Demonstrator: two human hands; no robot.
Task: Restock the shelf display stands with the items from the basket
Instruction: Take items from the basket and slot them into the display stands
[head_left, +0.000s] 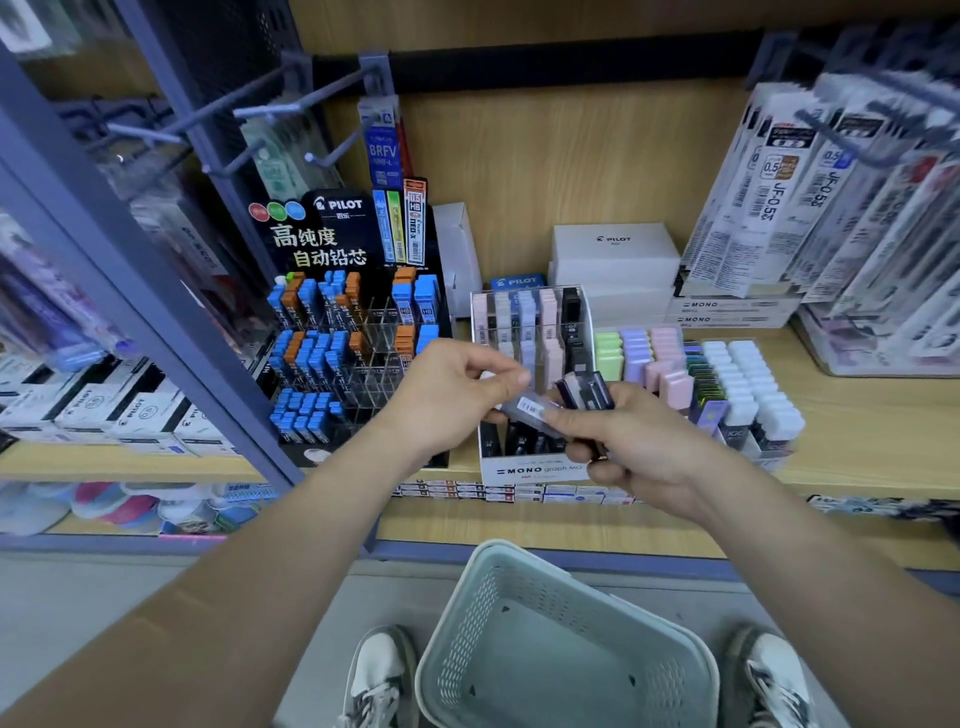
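The left hand (457, 387) and right hand (639, 441) meet in front of the shelf (857, 415), just before the clear MONO display stand (535, 470). The left grip is nearly closed, thumb and fingertips pinching one end of a pale lavender lead case (524, 406) with a white barcode label. The right grip is curled round a small bundle of dark lead cases (587, 391), and its thumb lies on the other end of the lavender case. Both hands cover the lower middle of the MONO stand, so its front slots are partly hidden; pink, grey and black cases show in its upper rows.

To the left stands the black Pilot display stand (332, 234), with blue and orange cases in some clear cells. A blue-grey metal upright (130, 291) crosses in front of the shelf's left side, and bare hooks (270, 111) jut out above it. To the right of the MONO stand lie rows of pastel cases (654, 358) and white-capped cases (748, 384). Behind them sit white Pilot boxes (613, 249), and hanging refill packs (779, 197) crowd the far right.

The pale green basket (467, 649) sits on the floor below the hands, between the person's two shoes (379, 670).
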